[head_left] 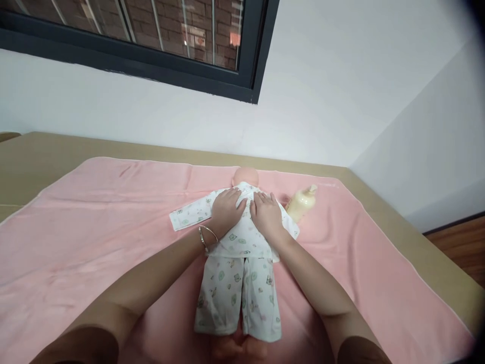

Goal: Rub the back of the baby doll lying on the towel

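Observation:
A baby doll (246, 178) lies on a pink blanket (94, 227), head away from me, dressed in a white printed top (242, 237) and matching trousers (237, 298). My left hand (226, 210) rests flat on the doll's left chest and shoulder, fingers stretched toward the collar. A thin bangle (206, 236) circles that wrist. My right hand (267, 212) lies flat on the doll's right chest, fingers apart, close beside the left hand. Neither hand grips anything that I can see. The doll's bare feet (240, 349) point toward me.
A cream pump bottle (302, 202) lies on the blanket just right of the doll's shoulder. The blanket covers a tan table (417, 242) set against a white wall below a dark-framed window (151, 45). Wooden floor (462, 247) shows at the right.

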### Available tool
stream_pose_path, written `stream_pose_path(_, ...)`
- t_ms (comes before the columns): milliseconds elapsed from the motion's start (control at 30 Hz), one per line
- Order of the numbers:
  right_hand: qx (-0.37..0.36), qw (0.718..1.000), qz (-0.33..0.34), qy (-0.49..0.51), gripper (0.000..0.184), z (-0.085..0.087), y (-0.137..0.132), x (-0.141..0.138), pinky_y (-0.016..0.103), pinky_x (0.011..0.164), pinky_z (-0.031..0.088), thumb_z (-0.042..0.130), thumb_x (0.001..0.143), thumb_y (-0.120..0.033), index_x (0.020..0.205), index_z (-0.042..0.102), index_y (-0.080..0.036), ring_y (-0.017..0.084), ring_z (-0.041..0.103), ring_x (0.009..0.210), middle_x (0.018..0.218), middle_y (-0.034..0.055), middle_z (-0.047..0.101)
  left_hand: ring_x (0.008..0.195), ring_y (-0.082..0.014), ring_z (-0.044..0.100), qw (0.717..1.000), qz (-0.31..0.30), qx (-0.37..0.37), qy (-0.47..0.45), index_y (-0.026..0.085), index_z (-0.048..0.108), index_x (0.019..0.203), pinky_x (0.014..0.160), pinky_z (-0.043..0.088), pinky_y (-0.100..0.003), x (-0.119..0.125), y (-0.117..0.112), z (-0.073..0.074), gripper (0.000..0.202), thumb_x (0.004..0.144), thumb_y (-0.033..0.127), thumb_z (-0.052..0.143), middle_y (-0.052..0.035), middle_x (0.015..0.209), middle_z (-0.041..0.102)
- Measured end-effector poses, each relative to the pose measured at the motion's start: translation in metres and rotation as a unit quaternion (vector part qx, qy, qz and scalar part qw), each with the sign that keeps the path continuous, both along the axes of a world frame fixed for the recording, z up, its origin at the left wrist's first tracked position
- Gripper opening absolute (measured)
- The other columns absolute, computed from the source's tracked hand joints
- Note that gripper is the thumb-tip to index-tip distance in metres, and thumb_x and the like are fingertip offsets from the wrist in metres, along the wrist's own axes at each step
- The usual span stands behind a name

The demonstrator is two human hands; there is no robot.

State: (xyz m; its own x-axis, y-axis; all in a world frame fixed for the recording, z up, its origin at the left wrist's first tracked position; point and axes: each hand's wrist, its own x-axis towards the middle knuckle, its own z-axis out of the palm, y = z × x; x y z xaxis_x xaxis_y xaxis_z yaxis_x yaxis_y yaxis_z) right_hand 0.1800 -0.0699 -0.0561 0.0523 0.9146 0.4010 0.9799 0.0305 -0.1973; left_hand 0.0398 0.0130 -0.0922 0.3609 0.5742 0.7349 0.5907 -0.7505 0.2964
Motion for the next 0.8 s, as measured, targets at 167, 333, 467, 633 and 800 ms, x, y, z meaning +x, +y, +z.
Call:
stream_pose_path(167,0.031,0.999,-0.031,0.0,0.047,-0.003,-0.006,-0.008,0.053,0.124,0.031,0.044,0.1,-0.03,0.136,0.062,-0.006,0.035,0.061,0.133,0.142,0.0225,0.065,0.126,-0.0352,0.064,0.999,0.027,-0.029,-0.018,0.014,0.069,0.118,0.109,0.05,-0.054,0.003,-0.001,-0.004,0.033,0.097,0.035,0.055,-0.0178,0.128,0.071)
stream_pose_path(333,-0.027,0.996,0.009,0.083,0.059,-0.006,0.005,0.01,0.062,0.127,0.021,0.043,0.101,-0.037,0.152,0.045,-0.008,0.035,0.035,0.154,0.162,0.0205,0.043,0.135,-0.0393,0.054,0.997,0.035,-0.073,0.005,0.011,0.061,0.131,0.116,0.041,-0.06,0.005,0.009,-0.008,0.046,0.093,0.037,0.059,-0.0196,0.138,0.063)
stream_pose_path(467,-0.023,0.995,0.048,0.08,0.058,-0.008,0.009,0.018,0.065,0.127,0.018,0.042,0.101,-0.035,0.153,0.043,-0.009,0.035,0.033,0.155,0.163,0.0194,0.04,0.124,-0.0355,0.061,0.998,-0.023,-0.054,0.006,0.012,0.063,0.126,0.111,0.046,-0.054,0.001,0.011,-0.003,0.04,0.095,0.037,0.056,-0.0185,0.128,0.068)
stream_pose_path(633,0.065,0.996,0.058,0.036,0.044,-0.009,0.003,0.014,0.057,0.127,0.025,0.048,0.098,-0.032,0.135,0.062,-0.012,0.03,0.06,0.132,0.14,0.0165,0.067,0.112,-0.0309,0.065,0.998,-0.06,-0.009,0.006,0.015,0.067,0.113,0.102,0.051,-0.047,-0.002,0.005,0.007,0.029,0.096,0.033,0.054,-0.0149,0.116,0.072)
stream_pose_path(800,0.079,0.996,0.017,0.032,0.041,-0.011,0.0,0.01,0.055,0.128,0.025,0.046,0.099,-0.032,0.127,0.068,-0.012,0.029,0.064,0.128,0.133,0.0167,0.072,0.109,-0.0324,0.064,0.999,-0.003,-0.042,0.012,0.014,0.067,0.114,0.099,0.05,-0.047,0.0,-0.004,0.011,0.029,0.094,0.029,0.053,-0.0143,0.114,0.072)
